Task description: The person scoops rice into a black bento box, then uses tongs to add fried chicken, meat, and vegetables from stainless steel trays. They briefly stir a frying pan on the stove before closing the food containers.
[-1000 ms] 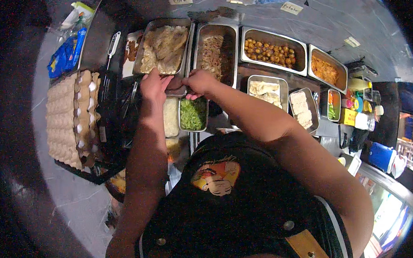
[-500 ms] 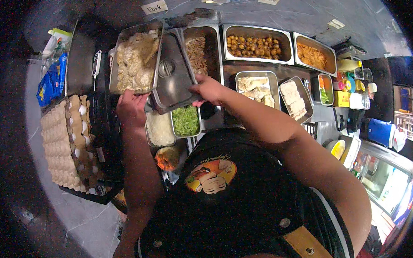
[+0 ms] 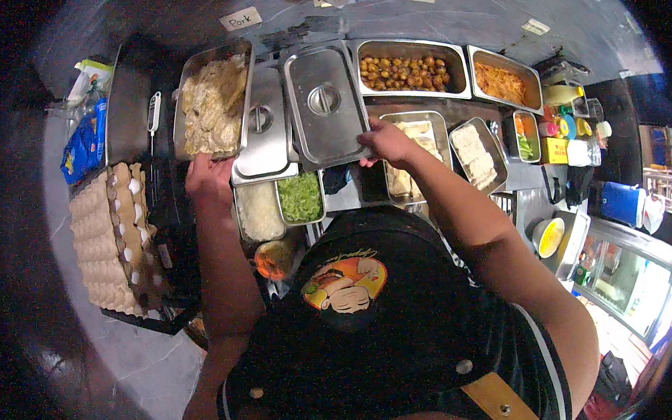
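Note:
My left hand (image 3: 210, 182) grips the near end of a steel pan (image 3: 246, 124) of pale coated meat pieces (image 3: 215, 103). To its right, my right hand (image 3: 388, 142) has its fingers closed on the near right corner of a steel lid (image 3: 324, 133) with a recessed round handle. That lid covers the spot where browned minced food sat, so the food is hidden. Between the pan and this lid lies a second steel lid (image 3: 264, 155). Just below it are a container of white shreds (image 3: 260, 209) and one of chopped green vegetable (image 3: 301, 198).
Pans of small browned potatoes (image 3: 405, 73) and orange shredded food (image 3: 500, 83) stand at the back right. Nearer are trays of pale slabs (image 3: 472, 157) and pale pieces (image 3: 415, 140). Stacked egg trays (image 3: 104, 240) and a thermometer (image 3: 153, 113) sit at left.
My right hand has moved the lid right, over the minced food. The second lid beneath is now exposed. My left hand and the meat pan have shifted slightly left.

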Available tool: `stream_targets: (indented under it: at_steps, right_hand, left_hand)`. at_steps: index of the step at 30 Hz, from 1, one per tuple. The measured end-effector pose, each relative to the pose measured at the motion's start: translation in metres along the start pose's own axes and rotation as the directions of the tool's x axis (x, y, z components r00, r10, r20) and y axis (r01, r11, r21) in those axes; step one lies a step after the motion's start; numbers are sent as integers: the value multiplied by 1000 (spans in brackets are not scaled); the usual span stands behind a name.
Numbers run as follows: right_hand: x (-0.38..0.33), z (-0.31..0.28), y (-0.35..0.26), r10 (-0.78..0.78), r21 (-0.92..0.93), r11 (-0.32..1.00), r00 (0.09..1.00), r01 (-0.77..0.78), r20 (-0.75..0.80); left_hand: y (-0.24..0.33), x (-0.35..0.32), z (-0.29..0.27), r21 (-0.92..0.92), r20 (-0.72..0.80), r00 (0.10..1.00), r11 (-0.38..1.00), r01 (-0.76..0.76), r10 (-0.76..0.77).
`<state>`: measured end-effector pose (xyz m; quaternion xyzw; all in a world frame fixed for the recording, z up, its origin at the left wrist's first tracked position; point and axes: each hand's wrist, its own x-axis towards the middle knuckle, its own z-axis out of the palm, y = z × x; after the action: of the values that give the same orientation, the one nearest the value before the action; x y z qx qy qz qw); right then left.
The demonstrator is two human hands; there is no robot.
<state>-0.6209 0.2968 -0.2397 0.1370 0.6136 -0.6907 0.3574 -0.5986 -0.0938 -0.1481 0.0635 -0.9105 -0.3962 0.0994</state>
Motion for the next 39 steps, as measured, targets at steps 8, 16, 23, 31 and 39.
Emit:
stream_targets:
  at_steps: [8, 16, 23, 31, 39]
  right_hand:
    - [-43, -47, 33, -155, -79, 985, 988, 156, 18]
    - [-78, -91, 96, -266, 119, 931, 864, 345, -429]
    - [-15, -70, 103, -284, 55, 922, 765, 383, -578]
    - [-59, -7, 48, -96, 763, 557, 939, 327, -332]
    - [-43, -32, 54, -137, 612, 756, 970, 233, -200]
  left_hand:
    - [-27, -6, -5, 165, -2, 988, 975, -151, 153]
    - [-28, -2, 7, -314, 73, 980, 928, 200, -187]
    - [-28, 14, 12, -581, 130, 959, 765, 278, -250]
    - [-35, 4, 4, -691, 165, 904, 608, 391, -393]
    - [-40, 1, 2, -698, 139, 893, 597, 395, -429]
